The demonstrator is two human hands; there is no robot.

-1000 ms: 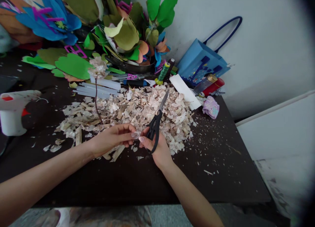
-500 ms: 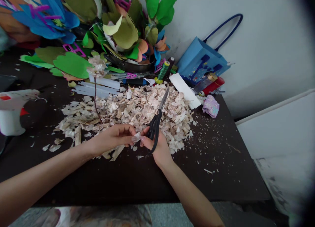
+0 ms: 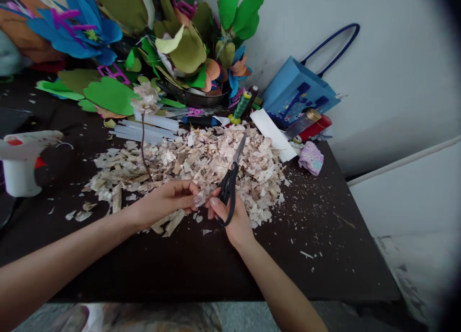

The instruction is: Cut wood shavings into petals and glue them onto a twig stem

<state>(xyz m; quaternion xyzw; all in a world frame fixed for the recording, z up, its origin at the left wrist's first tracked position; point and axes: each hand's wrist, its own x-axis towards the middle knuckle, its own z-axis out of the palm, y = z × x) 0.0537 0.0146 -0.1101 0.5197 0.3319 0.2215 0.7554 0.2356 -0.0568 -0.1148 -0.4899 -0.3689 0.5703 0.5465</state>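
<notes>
Between thumb and fingers, my left hand (image 3: 176,197) pinches a small pale flake (image 3: 201,197), thin and petal-like. My right hand (image 3: 232,214) is closed around black-handled scissors (image 3: 228,188), whose blades point up and away from me. The right fingertips sit just right of the flake; I cannot tell whether they touch it. Under and beyond both hands spreads a heap of pale, dry flakes (image 3: 194,154) on the dark table (image 3: 173,274). Left of the heap's middle stands a thin brown stem with a pale flower (image 3: 146,99) on top.
A white glue gun (image 3: 23,164) stands at the left, near translucent glue sticks (image 3: 144,130). Behind are colourful cloth flowers (image 3: 183,48), a green thread spool (image 3: 241,106) and a blue bag (image 3: 298,92). A white strip (image 3: 273,135) and a crumpled lilac cloth (image 3: 310,158) lie right.
My right fingertips have drawn slightly away from the flake, which stays in my left fingers. The whole view has shifted a little, so things appear slightly further right.
</notes>
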